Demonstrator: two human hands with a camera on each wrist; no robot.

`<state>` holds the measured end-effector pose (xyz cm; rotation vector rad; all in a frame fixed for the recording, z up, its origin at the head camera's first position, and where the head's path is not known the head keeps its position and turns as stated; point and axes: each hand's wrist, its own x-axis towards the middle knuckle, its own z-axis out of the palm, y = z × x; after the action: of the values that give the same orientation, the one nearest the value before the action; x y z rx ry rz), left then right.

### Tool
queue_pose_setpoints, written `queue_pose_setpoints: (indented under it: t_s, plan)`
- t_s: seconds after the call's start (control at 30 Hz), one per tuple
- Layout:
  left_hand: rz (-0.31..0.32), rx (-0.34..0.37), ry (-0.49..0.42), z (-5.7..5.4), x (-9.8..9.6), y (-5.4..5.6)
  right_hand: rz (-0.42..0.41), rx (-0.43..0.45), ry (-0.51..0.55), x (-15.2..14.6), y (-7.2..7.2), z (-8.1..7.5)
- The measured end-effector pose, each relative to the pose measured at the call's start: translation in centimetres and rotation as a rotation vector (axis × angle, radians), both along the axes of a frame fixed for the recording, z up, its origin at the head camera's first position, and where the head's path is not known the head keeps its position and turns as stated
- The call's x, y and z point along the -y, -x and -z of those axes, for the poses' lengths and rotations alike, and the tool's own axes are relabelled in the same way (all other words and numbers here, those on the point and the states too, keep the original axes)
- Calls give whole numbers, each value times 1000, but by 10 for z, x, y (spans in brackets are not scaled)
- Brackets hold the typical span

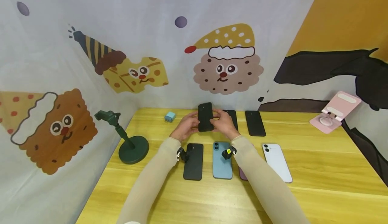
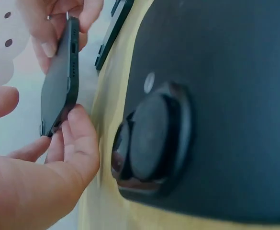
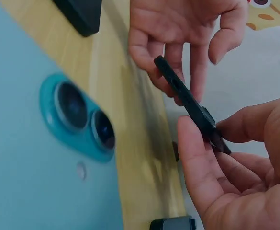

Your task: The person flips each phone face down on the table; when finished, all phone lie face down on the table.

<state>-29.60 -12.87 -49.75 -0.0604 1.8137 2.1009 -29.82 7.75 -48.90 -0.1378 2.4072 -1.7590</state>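
Note:
A black smartphone [image 1: 205,117] is raised between both hands at the back of the table, its camera side toward the head view. My right hand [image 1: 225,123] pinches one long side with the thumb [image 3: 245,125] over the camera end and fingers beneath. On the other side, my left hand [image 1: 185,126] supports the phone's edge with its fingers [image 2: 80,134], its thumb held off. Nearer the front, below the left wrist, lies a black phone [image 1: 193,166]; a blue phone [image 1: 222,166] with two lenses lies below the right wrist.
Two more black phones, one partly behind the right hand, and one farther right [image 1: 255,123], lie at the back. A purple phone [image 1: 242,174] shows beside the right sleeve. Also around are a white phone [image 1: 277,163], green stand [image 1: 133,150], blue charger [image 1: 170,117] and pink stand [image 1: 334,113].

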Motion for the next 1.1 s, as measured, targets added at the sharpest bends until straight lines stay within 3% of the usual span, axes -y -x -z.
queue_pose_setpoints:
  t_s: [0.43, 0.83, 1.1]
  plan:
    - [5, -34, 162, 2, 1, 1, 7, 3, -190, 7, -1, 13]
    - [22, -18, 244, 0, -2, 0, 38, -70, -368, 9, 0, 13]
    - [41, -3, 260, 2, -1, -6, 30, -51, -377, 5, -5, 17]
